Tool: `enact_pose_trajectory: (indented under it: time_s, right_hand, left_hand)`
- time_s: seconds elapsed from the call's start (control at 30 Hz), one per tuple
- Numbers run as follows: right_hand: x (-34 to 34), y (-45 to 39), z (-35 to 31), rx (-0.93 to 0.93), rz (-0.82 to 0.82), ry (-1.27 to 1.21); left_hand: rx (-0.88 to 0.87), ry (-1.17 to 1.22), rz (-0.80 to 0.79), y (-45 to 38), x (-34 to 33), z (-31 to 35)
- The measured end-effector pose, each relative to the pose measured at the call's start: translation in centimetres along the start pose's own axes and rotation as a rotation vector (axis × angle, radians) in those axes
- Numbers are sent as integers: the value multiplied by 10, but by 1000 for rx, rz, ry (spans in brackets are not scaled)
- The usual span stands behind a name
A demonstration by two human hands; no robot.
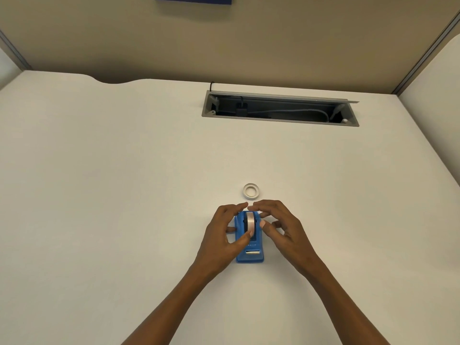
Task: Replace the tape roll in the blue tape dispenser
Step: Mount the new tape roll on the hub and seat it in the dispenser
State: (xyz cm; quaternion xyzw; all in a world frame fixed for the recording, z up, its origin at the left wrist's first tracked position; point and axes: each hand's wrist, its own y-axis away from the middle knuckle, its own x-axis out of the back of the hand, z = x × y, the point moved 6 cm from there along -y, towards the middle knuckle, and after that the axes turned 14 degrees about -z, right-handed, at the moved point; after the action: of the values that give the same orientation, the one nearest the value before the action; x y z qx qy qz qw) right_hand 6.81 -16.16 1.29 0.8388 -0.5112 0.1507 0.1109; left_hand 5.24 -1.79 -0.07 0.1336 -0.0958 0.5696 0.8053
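Note:
The blue tape dispenser [249, 247] stands on the white desk with its cutter end towards me. A clear tape roll [249, 221] sits upright in its cradle. My left hand [224, 232] is on the dispenser's left side, its thumb touching the roll's front and its fingers curled over the far end. My right hand [281, 225] is on the right side, fingers spread, its fingertips at the far end of the roll. A second small white tape ring [251, 190] lies flat on the desk just beyond both hands.
The white desk [124, 183] stretches out on all sides. A grey open cable tray [280, 108] with wires is recessed at the back. Beige partition walls rise behind and at the right.

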Motion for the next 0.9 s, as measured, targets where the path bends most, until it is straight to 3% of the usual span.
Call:
enact_pose_trajectory:
  time_s: [0.9]
  right_hand:
    - [0,-2,8,-20,64,5]
  left_hand:
    - [-25,55,10,0,1,-3]
